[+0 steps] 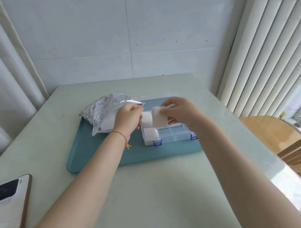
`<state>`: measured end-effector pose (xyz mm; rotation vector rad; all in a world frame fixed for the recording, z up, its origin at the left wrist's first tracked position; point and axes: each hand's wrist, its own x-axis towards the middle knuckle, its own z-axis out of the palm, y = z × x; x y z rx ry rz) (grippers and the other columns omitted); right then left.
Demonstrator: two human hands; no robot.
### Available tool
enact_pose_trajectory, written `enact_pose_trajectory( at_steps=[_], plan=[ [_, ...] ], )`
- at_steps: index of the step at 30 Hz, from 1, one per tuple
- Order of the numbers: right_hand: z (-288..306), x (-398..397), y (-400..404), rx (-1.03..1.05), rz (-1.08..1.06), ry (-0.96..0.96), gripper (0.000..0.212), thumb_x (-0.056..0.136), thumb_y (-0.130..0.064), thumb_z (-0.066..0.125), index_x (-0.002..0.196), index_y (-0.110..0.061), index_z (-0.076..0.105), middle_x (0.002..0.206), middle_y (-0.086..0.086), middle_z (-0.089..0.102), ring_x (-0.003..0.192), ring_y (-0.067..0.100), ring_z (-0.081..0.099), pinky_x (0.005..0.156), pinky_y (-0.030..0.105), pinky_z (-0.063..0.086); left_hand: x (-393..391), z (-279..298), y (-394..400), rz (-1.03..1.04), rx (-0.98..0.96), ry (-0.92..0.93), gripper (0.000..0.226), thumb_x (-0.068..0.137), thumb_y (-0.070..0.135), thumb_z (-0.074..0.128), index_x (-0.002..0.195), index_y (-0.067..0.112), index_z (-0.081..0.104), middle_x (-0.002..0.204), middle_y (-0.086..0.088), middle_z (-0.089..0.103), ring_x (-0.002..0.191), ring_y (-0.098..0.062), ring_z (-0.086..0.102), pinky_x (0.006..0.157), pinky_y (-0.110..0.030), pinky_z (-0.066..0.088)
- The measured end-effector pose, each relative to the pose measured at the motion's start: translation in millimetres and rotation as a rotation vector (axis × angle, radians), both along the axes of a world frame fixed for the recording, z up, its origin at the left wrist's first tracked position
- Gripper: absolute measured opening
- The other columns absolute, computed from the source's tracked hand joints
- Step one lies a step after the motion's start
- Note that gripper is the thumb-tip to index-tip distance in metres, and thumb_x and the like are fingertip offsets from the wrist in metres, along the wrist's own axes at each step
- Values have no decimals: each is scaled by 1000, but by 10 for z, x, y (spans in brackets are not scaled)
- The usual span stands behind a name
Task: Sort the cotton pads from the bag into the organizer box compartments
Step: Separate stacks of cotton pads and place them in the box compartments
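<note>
A silver printed bag (pixel 102 112) lies open on the left of a teal tray (pixel 102 153). A clear organizer box (pixel 172 132) with blue clasps sits on the tray's right half, its lid open at the back. My left hand (pixel 127 119) holds a stack of white cotton pads (pixel 146 119) just above the box's left side. My right hand (pixel 180 111) pinches one cotton pad (pixel 160 118) upright beside that stack. More pads (pixel 150 132) fill the box's front left compartment. The front middle compartments hold nothing.
A phone (pixel 7 209) in a white case lies at the table's front left. A wooden chair (pixel 274 136) stands to the right of the pale table (pixel 152 194). Curtains hang on both sides, and a wall stands behind the table.
</note>
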<state>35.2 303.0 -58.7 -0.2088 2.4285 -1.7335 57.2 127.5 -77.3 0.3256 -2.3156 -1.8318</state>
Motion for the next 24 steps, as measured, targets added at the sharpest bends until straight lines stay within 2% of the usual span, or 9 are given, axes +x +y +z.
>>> enact_pose_trajectory(
  at_steps=[2,4,7,11,14,17,19,21,24],
  plan=[
    [-101,46,-66,65,2,-13,5,88,-8,69,92,-10,67,86,14,68,68,25,67,68,33,61,43,-59,-46,-23,-131,-53,11,89,15,56,93,9,65,71,-1,60,52,-14,56,45,-22,43],
    [-180,71,-147,97,-15,-3,9,86,-7,72,87,-12,64,86,13,68,66,25,68,64,32,61,88,-88,-64,-63,-195,-101,11,88,13,56,97,11,63,77,1,62,52,-14,59,45,-22,44],
    [-255,37,-226,107,-41,-36,20,83,-5,76,85,-9,56,79,12,68,61,24,68,65,37,62,108,-126,-71,-119,-195,-148,13,89,8,58,101,12,59,84,-2,61,54,-17,60,47,-25,49],
    [-257,10,-276,182,-57,-66,28,81,-7,78,82,-10,51,71,8,67,59,21,68,64,35,62,107,-180,-112,-153,-166,-146,14,89,-1,57,97,11,58,78,-8,55,56,-20,59,55,-31,56],
    [-241,12,-341,260,-14,-63,27,81,-7,78,72,-10,53,65,6,65,55,16,66,64,29,61,114,-186,-129,-168,-168,-128,13,90,-2,58,90,11,60,76,-10,56,55,-19,60,58,-32,58],
    [-253,19,-402,454,10,21,27,80,-14,76,65,-15,54,57,-1,61,44,5,58,46,13,46,118,-189,-124,-174,-207,-120,17,91,-1,57,84,12,63,75,-9,58,56,-20,61,60,-32,59],
    [-260,34,-425,576,22,81,24,80,-18,74,63,-15,56,56,-4,58,50,6,54,45,17,38,113,-186,-115,-177,-272,-119,24,91,-2,53,79,16,65,74,-8,62,58,-23,64,63,-33,60],
    [-263,53,-447,670,33,106,20,79,-24,74,69,-12,61,60,-3,56,60,13,53,47,22,36,114,-167,-96,-176,-377,-123,30,88,-1,47,79,20,67,69,-6,65,59,-26,68,64,-31,59],
    [-241,72,-450,748,47,98,23,80,-30,73,73,-10,66,61,-1,56,65,18,53,49,23,35,145,-119,-46,-207,-505,-137,25,85,6,48,85,20,68,64,-5,67,49,-19,64,62,-23,53]
  ],
)
